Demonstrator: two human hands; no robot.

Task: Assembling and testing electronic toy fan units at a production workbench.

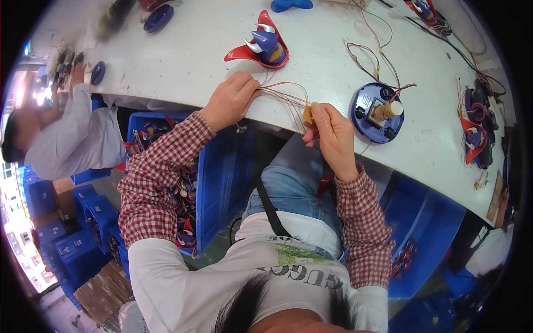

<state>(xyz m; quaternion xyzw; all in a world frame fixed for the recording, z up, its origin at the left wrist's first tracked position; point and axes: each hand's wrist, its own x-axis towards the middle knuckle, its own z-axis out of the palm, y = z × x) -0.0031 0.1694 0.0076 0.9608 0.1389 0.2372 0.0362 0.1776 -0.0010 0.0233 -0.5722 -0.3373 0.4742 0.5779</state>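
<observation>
At the table's near edge my left hand (232,100) is closed, its fingers pinched on a bundle of thin red and white wires (283,87). The wires run to a small yellow-orange part (307,114), which my right hand (335,136) grips between thumb and fingers. Just beyond my left hand lies a toy head (269,45), purple and yellow with silver horns and a red winged collar; thin wires trail from it toward my left hand. To the right of my right hand, a round blue base (363,123) carries a pale cylindrical piece and attached wires.
Blue crates with toy parts stand below the table, one left (214,188) and one right (425,222). More toy heads (476,136) pile up at the table's right. Loose cables (380,47) cross the back. A co-worker (78,130) sits at the left.
</observation>
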